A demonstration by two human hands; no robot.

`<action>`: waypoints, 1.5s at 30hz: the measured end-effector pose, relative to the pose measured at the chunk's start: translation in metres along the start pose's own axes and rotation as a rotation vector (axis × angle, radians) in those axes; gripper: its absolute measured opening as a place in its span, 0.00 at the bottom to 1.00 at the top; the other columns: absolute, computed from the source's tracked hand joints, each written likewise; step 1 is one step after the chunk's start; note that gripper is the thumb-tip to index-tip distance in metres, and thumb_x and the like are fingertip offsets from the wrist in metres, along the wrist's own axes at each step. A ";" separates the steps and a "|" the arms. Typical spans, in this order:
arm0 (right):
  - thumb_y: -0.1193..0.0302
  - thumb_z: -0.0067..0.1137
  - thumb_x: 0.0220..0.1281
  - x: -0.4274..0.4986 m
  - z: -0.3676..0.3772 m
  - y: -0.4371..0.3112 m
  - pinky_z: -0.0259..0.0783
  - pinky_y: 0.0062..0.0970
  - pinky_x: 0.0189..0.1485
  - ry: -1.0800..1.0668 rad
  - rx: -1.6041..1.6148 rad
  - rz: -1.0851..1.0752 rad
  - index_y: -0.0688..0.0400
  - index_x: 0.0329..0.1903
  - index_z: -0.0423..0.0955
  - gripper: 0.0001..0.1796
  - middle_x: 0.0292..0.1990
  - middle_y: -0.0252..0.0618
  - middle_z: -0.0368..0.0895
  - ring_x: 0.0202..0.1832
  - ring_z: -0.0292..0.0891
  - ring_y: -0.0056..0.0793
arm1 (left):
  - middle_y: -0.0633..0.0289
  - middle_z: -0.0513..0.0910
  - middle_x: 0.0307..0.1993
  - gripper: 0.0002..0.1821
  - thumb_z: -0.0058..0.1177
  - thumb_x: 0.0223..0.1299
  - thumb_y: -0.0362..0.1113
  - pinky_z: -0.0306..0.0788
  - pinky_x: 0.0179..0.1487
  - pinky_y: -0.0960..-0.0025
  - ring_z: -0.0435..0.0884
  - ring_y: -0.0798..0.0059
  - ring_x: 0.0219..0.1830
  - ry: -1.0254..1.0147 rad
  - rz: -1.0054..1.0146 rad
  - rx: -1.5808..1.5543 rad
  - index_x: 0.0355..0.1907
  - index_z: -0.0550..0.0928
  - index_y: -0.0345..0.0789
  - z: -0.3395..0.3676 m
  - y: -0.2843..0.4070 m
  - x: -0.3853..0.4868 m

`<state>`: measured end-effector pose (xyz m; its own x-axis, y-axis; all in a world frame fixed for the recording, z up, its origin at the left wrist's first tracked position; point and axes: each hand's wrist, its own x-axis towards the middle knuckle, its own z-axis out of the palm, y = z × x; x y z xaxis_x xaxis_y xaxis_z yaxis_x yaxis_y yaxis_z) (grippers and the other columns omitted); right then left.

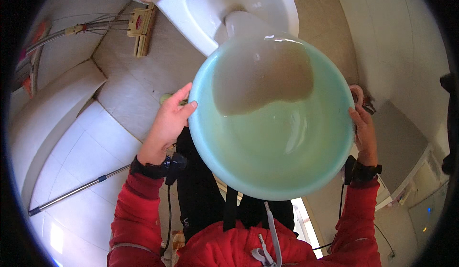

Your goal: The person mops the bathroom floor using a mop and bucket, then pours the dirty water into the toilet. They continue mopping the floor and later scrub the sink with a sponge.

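I hold a large pale green plastic basin [276, 145] by its rim with both hands, tilted away from me. Greyish-brown water [261, 77] has gathered at its far side and pours over the rim into a white ceramic bowl fixture [175, 7]; whether that is a sink or a toilet I cannot tell. My left hand [170, 122] grips the left edge, thumb on the rim. At the right edge is my right hand [364, 131], its thumb near the rim and its other fingers mostly hidden behind the basin.
A sponge mop head [140, 22] on a metal handle is at the upper left. A metal pole [86, 185] slants across white tiles at lower left. Behind my right hand, a pink handle [357, 94] shows near a grey-topped cabinet [398, 145]. Black cables [169, 217] run from wrist devices.
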<state>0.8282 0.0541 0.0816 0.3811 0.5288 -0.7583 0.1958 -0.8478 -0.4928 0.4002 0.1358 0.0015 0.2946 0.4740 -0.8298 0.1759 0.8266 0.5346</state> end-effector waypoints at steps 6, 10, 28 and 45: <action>0.65 0.51 0.62 0.007 0.000 -0.014 0.72 0.21 0.43 -0.033 0.306 0.000 0.64 0.56 0.69 0.22 0.43 0.38 0.77 0.40 0.74 0.23 | 0.66 0.79 0.37 0.23 0.42 0.64 0.33 0.71 0.27 0.80 0.76 0.86 0.28 -0.022 0.016 0.025 0.62 0.66 0.32 -0.008 0.019 0.013; 0.65 0.52 0.62 0.014 -0.001 -0.024 0.72 0.20 0.41 0.005 0.270 0.033 0.64 0.57 0.68 0.23 0.43 0.38 0.76 0.40 0.74 0.22 | 0.70 0.78 0.39 0.24 0.44 0.64 0.36 0.68 0.26 0.88 0.74 0.92 0.30 -0.115 -0.042 0.103 0.62 0.67 0.32 -0.016 0.026 0.024; 0.63 0.50 0.65 -0.023 0.057 0.065 0.69 0.22 0.52 -0.250 0.377 0.083 0.57 0.69 0.51 0.33 0.58 0.32 0.67 0.53 0.69 0.20 | 0.58 0.76 0.51 0.28 0.43 0.63 0.26 0.72 0.49 0.76 0.79 0.78 0.44 0.143 0.215 0.113 0.66 0.59 0.30 -0.030 0.020 -0.016; 0.62 0.52 0.64 0.008 0.034 0.058 0.66 0.14 0.38 -0.081 0.284 0.023 0.54 0.68 0.54 0.32 0.50 0.27 0.73 0.40 0.69 0.12 | 0.55 0.73 0.56 0.30 0.44 0.62 0.24 0.72 0.40 0.79 0.78 0.83 0.35 0.190 0.323 0.004 0.67 0.58 0.31 -0.009 0.000 -0.010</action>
<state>0.8120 0.0108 0.0322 0.3073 0.5205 -0.7967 -0.0771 -0.8208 -0.5660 0.3892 0.1340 0.0084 0.1559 0.7580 -0.6333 0.1059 0.6246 0.7737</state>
